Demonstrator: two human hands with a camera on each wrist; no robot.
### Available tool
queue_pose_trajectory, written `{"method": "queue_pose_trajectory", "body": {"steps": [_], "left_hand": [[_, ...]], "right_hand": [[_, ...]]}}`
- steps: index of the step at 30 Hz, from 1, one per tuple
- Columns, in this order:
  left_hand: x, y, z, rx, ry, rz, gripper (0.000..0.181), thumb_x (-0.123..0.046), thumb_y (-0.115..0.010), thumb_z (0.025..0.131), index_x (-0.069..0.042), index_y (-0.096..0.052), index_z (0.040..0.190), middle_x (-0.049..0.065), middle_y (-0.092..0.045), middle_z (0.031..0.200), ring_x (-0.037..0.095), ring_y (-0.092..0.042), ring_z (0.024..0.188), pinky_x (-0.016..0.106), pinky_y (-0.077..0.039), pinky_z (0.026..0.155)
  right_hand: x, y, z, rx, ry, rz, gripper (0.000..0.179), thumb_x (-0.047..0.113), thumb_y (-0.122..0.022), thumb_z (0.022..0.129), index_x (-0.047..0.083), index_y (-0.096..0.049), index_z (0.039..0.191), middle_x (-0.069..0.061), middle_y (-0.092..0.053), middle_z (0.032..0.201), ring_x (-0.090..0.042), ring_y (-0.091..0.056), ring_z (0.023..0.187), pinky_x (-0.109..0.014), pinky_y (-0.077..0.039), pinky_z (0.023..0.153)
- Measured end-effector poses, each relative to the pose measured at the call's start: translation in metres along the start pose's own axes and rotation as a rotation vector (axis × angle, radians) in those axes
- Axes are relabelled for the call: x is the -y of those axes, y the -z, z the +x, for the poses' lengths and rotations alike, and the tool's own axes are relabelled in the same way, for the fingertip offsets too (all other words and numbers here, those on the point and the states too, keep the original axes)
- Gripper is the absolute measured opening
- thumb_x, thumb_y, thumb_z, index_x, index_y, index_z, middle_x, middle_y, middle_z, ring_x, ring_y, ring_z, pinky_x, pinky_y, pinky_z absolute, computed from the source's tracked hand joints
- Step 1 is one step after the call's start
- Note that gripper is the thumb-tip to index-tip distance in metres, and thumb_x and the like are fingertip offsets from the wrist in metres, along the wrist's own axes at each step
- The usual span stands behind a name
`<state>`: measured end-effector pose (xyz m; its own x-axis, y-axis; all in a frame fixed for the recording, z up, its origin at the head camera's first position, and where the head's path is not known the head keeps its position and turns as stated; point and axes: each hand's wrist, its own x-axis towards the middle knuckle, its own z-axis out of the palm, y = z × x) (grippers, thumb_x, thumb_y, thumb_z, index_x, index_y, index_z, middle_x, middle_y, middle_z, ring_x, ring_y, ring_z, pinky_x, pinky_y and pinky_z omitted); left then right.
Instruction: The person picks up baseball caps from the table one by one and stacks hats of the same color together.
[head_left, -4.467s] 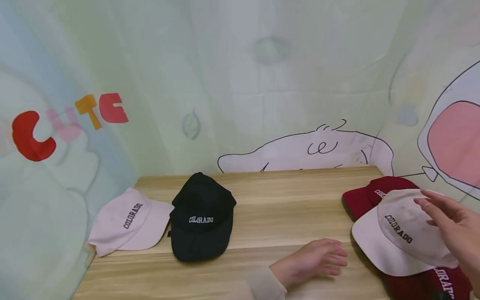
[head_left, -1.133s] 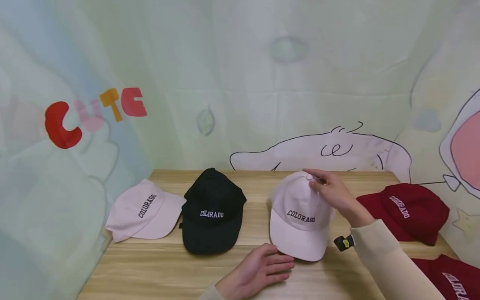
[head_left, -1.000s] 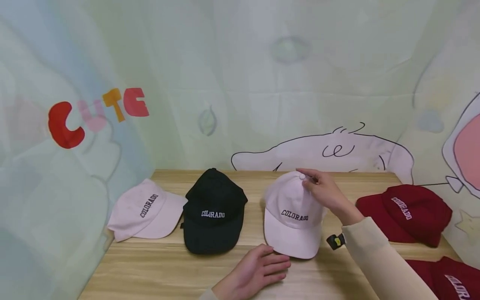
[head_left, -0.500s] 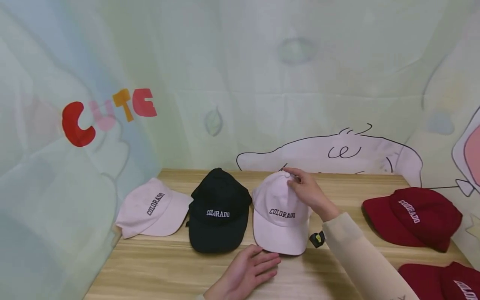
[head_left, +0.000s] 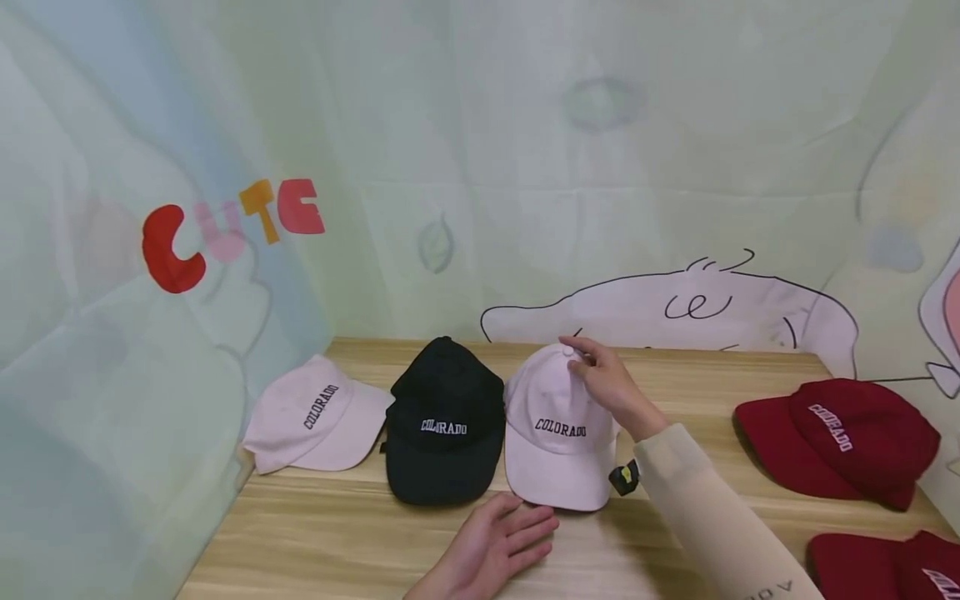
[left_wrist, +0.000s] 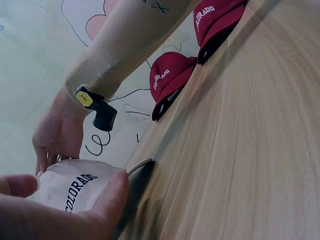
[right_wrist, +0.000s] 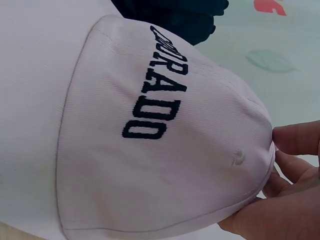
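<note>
My right hand [head_left: 609,385] pinches the top of a pale pink-white baseball cap [head_left: 558,429] near its button. The cap is upright, its brim toward me and black "COLORADO" lettering across the front. In the right wrist view, thumb and fingers close on the crown [right_wrist: 165,125] from behind. My left hand [head_left: 491,546] lies with fingers extended just in front of the brim, palm facing right. Directly left of the held cap sits a black cap [head_left: 446,458], their sides meeting. Farther left, another pale cap [head_left: 318,417] lies turned sideways, its brim against the black cap.
On the right side of the wooden table [head_left: 690,392] sits a dark red cap [head_left: 840,442]. A second red cap [head_left: 885,567] is partly cut off at the lower right. A printed cloth backdrop [head_left: 525,167] hangs behind and along both sides.
The pale cap has come off the red caps at right and travelled left in my right hand to beside the black cap. My left hand has shifted left with it, still open.
</note>
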<state>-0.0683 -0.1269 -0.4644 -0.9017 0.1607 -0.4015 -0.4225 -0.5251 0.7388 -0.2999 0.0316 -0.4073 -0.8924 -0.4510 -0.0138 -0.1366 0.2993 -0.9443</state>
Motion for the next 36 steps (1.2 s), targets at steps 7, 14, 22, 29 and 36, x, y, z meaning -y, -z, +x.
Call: {"method": "queue_pose_trajectory", "body": {"steps": [7,14,22,29,36], "left_hand": [[0.000,0.004,-0.003,0.013,-0.017,-0.008,0.023,-0.029,-0.046,0.104,-0.009,-0.046,0.117,0.034,-0.046,0.153,0.041,-0.051,0.143,0.053,-0.042,0.119],[-0.007,0.021,-0.016,0.008,-0.009,0.002,0.057,-0.032,-0.045,0.106,0.007,-0.031,0.145,0.035,-0.046,0.153,0.040,-0.052,0.142,0.053,-0.042,0.119],[-0.043,0.054,-0.041,0.020,-0.055,-0.025,0.064,-0.034,-0.034,0.111,0.005,-0.018,0.159,0.024,-0.053,0.153,0.023,-0.062,0.132,0.041,-0.047,0.116],[-0.081,0.086,-0.057,-0.099,-0.155,-0.079,0.055,-0.030,-0.031,0.112,-0.001,-0.022,0.159,0.013,-0.063,0.144,0.020,-0.064,0.130,0.038,-0.048,0.114],[-0.118,0.137,-0.078,-0.262,-0.339,-0.066,0.034,-0.029,-0.031,0.113,-0.017,-0.060,0.123,-0.003,-0.073,0.121,0.012,-0.068,0.119,0.031,-0.055,0.104]], "right_hand": [[-0.001,-0.004,0.003,-0.007,-0.012,0.013,0.047,0.010,-0.046,0.108,0.017,-0.050,0.154,-0.018,-0.041,0.162,-0.037,-0.042,0.146,-0.058,-0.031,0.124],[-0.005,-0.007,0.003,-0.027,-0.047,0.017,0.047,0.013,-0.047,0.108,0.016,-0.049,0.155,-0.017,-0.046,0.158,-0.034,-0.047,0.137,-0.056,-0.037,0.120],[-0.001,-0.005,0.003,-0.130,0.034,0.000,0.047,0.013,-0.053,0.104,0.008,-0.052,0.151,-0.017,-0.044,0.160,-0.035,-0.036,0.152,-0.054,-0.028,0.127],[0.016,-0.021,-0.007,-0.296,0.121,-0.078,0.043,0.012,-0.060,0.096,0.010,-0.064,0.139,-0.017,-0.050,0.150,-0.037,-0.040,0.148,-0.055,-0.027,0.125],[0.041,-0.067,-0.037,-0.260,0.239,0.009,0.037,0.006,-0.063,0.094,0.012,-0.070,0.130,-0.009,-0.059,0.139,-0.029,-0.046,0.144,-0.054,-0.030,0.124]]}}
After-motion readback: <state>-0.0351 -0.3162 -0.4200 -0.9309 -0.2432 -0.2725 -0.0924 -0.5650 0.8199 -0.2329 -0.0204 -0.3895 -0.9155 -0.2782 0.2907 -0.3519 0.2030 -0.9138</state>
